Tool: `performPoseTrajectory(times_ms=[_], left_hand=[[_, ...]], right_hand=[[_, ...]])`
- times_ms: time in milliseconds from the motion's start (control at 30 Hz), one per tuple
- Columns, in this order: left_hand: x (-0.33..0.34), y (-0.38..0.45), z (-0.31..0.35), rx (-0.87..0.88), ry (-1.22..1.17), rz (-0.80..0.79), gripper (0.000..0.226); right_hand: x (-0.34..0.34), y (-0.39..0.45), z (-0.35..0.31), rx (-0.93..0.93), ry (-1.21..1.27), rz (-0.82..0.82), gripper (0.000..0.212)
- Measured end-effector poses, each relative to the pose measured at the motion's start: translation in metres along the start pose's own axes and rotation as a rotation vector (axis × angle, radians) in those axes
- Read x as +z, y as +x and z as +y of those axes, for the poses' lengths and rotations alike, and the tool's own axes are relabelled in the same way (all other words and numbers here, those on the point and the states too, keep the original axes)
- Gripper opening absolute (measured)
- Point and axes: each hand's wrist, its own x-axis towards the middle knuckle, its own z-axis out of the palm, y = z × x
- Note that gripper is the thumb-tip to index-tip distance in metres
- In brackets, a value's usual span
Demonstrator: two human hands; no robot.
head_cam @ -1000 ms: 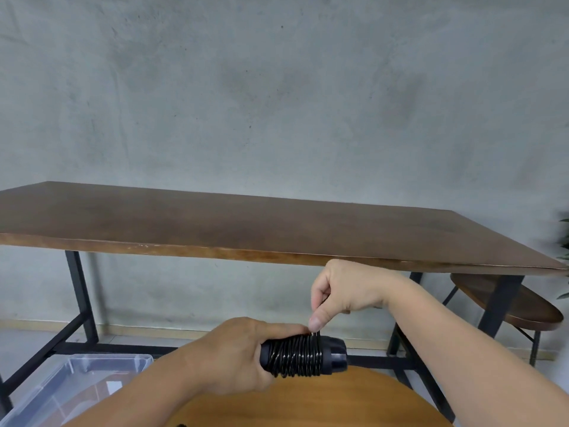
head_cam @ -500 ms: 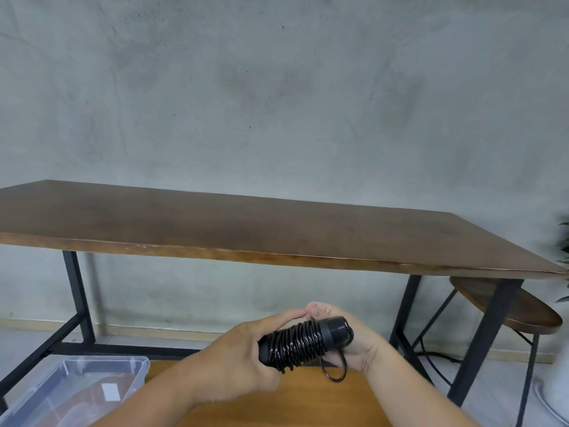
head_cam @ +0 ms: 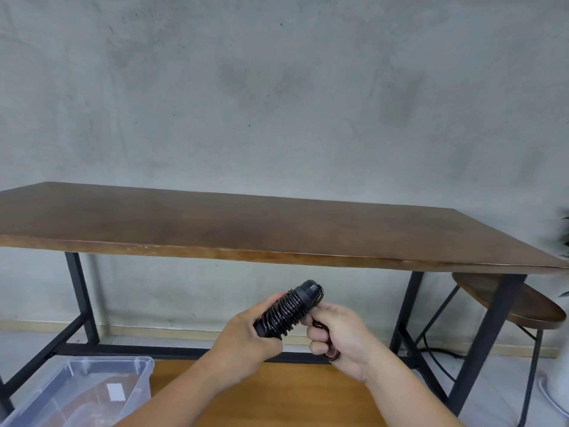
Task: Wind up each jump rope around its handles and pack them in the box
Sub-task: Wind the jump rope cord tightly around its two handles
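Down to the left of my grip sat the clear box (head_cam: 77,392); I could make out only a white label inside, no rope. My left hand (head_cam: 246,340) held the handles (head_cam: 289,309) tight around their lower end, coils of rope up the middle. To the right, my right hand (head_cam: 338,337) pinched the last loop of rope (head_cam: 334,355). Best, I judged, to keep tension and tuck that loop under a coil before reaching down-left.

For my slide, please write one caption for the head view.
Left hand grips the wound jump rope; right hand holds its last loop.
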Motion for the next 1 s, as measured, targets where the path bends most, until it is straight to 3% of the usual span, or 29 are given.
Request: performPoseTrajectory(times_ms=[233, 367, 500, 633, 800, 1000], left_hand=[[0.001, 0.004, -0.008, 0.005, 0.104, 0.067, 0.074], [0.008, 0.002, -0.014, -0.042, 0.257, 0.11, 0.076], [0.002, 0.001, -0.015, -0.076, 0.393, -0.005, 0.075], [-0.009, 0.002, -0.011, -0.066, 0.357, -0.183, 0.078], [-0.011, 0.006, -0.008, -0.063, 0.422, -0.184, 0.06], [-0.01, 0.008, -0.009, -0.062, 0.511, -0.161, 0.077]], right_hand=[[0.007, -0.009, -0.012, 0.024, -0.038, -0.017, 0.011], [0.017, -0.006, -0.008, 0.021, -0.185, 0.12, 0.035], [0.017, -0.004, 0.004, 0.013, -0.179, 0.169, 0.037], [0.017, -0.005, 0.01, -0.006, -0.275, 0.156, 0.04], [0.025, -0.008, 0.017, 0.002, -0.312, 0.149, 0.049], [0.032, -0.016, 0.017, 0.062, -0.308, 0.087, 0.038]])
